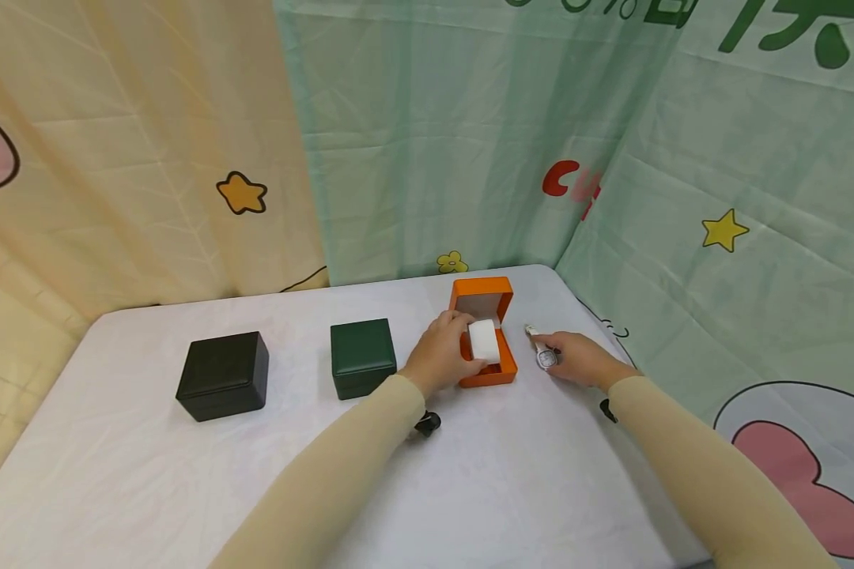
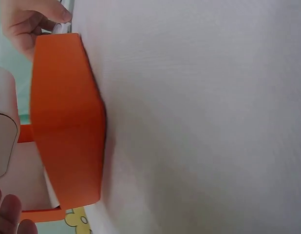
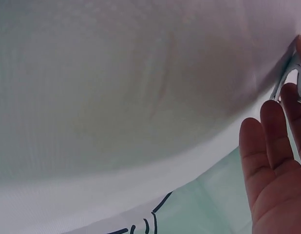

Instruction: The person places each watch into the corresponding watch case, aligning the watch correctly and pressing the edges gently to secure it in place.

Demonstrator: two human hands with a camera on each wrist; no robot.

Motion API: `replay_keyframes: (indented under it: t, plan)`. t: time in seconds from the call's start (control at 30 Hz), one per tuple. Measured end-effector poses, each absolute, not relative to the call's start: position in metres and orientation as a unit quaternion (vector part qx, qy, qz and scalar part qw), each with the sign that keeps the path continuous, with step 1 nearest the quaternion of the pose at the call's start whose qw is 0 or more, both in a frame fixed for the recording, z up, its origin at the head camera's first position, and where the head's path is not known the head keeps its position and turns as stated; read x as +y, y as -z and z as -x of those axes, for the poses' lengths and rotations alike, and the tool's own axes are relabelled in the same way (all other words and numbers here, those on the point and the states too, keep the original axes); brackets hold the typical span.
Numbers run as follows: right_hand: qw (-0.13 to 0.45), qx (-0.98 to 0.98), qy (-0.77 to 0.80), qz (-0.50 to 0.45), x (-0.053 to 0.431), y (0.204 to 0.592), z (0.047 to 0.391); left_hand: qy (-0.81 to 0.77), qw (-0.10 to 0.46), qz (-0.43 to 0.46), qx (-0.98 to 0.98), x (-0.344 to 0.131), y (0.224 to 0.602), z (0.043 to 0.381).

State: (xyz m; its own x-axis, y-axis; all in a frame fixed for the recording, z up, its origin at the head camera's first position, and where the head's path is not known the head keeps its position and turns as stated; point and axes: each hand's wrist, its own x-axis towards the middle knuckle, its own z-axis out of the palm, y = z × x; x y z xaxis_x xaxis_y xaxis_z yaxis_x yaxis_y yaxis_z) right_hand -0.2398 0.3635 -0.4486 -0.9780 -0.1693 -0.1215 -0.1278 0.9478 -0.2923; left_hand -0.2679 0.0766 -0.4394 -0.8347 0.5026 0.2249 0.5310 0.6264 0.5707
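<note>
Over white cloth (image 1: 527, 490), left grip (image 1: 441, 353) spans cushion (image 1: 484, 342), right grip (image 1: 579, 359) pinches watch (image 1: 546, 359).

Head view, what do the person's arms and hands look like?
The left sleeve and right sleeve are long, plain and light beige, ending at the wrists. The left hand and right hand are bare, without gloves. One small black piece shows below the left sleeve, another below the right.

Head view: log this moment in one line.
left hand: grips white cushion | right hand: holds watch | orange box: open | green box: closed | black box: closed
</note>
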Motion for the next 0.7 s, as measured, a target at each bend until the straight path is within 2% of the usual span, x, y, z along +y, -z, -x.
replay_keyframes:
  t: [0.23, 0.47, 0.7]
  plan:
    - [0.058, 0.986, 0.135, 0.084, 0.366, 0.450, 0.240, 0.326, 0.012, 0.306, -0.894, 0.059, 0.415, 0.253]
    - [0.040, 0.987, 0.127, 0.089, 0.365, 0.451, 0.240, 0.320, 0.049, 0.328, -0.887, 0.027, 0.399, 0.243]
    - [-0.008, 0.979, 0.188, 0.081, 0.355, 0.433, 0.231, 0.321, 0.065, 0.311, -0.892, -0.010, 0.395, 0.234]
